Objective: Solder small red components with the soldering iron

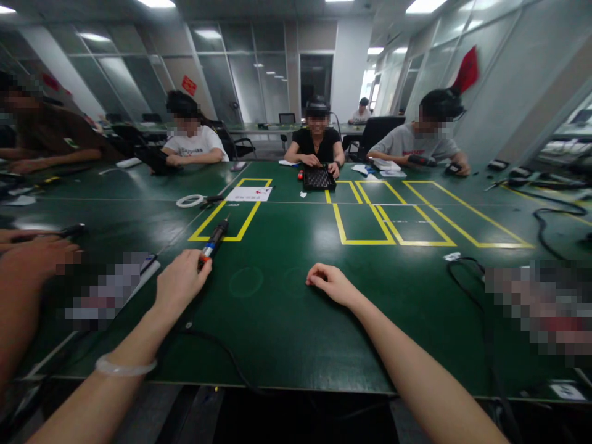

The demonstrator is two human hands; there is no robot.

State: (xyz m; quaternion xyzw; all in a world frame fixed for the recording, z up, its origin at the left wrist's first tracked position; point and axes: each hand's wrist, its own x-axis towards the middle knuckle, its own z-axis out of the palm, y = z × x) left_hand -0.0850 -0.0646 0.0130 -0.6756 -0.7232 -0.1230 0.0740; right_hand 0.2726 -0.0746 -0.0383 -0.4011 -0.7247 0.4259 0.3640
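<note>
My left hand (182, 279) is closed around the handle of a black soldering iron (214, 238), which points away from me over the green table (287, 320); its black cord (222, 348) trails back toward the near edge. A pale bangle sits on that wrist. My right hand (327, 281) rests on the table to the right, fingers curled loosely, with nothing visible in it.
Yellow tape rectangles (370, 222) mark the table. A white tape roll (189, 201) and a white sheet (248, 194) lie beyond the iron. A person opposite holds a black tray (319, 179). Other people sit around; someone's arm (28, 265) lies at my left. Cables (467, 277) run at right.
</note>
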